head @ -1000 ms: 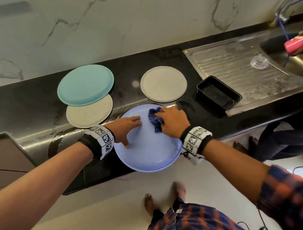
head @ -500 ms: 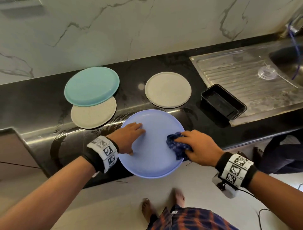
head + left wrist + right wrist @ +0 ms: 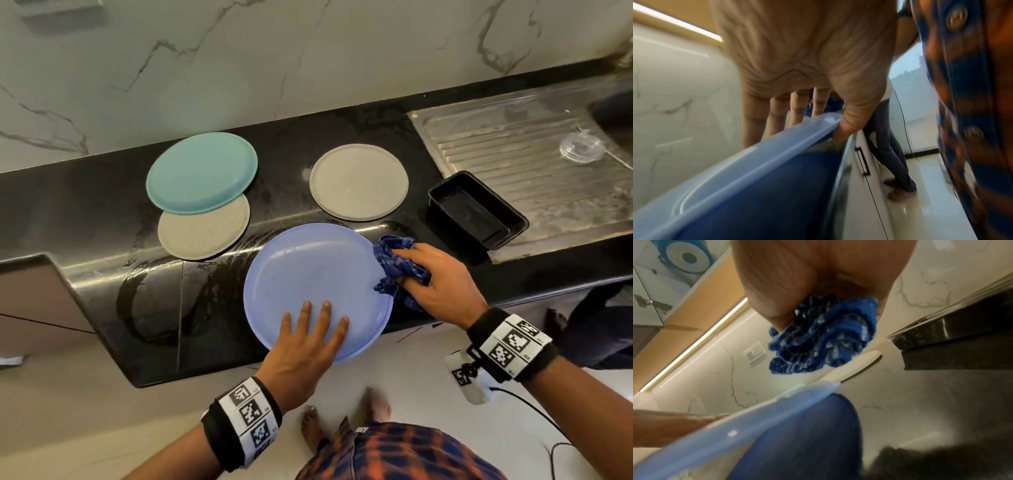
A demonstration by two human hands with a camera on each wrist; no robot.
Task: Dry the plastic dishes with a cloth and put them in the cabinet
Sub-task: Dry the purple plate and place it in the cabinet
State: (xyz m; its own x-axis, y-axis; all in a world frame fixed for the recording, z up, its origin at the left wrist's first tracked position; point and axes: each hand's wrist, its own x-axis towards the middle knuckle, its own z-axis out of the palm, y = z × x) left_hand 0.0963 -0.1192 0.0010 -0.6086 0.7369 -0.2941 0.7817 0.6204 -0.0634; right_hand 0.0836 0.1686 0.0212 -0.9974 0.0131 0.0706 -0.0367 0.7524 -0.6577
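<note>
**Blue plate under the cloth, rim next**

Head view first: I see the blue plate (image 3: pixel 318 284) lying face up at the front edge of the worktop (image 3: pixel 102 205), its near part overhanging the edge. My left hand (image 3: pixel 305 346) lies on it with fingers spread flat, pinning the near side. My right hand (image 3: pixel 442 281) is bunched around the blue cloth (image 3: pixel 399 265), which sits at the plate's right rim. A teal plate (image 3: pixel 202 171) overlaps a grey one (image 3: pixel 203 233) further back; another grey plate (image 3: pixel 359 181) and a black tray (image 3: pixel 478 209) sit well apart.

Left wrist view: the thumb hooks under the rim of the plate (image 3: pixel 789 141), fingers on top, so it's a clamp as well as a press.

Right wrist view: the cloth (image 3: pixel 824 337) hangs wadded from the fist, just above the plate (image 3: pixel 756 415) edge.

To do this well, I'd judge: keep the left hand firm, sweep the cloth around the rim, then flip for the underside. The plate is round, no long axis, hollow facing up.
</note>
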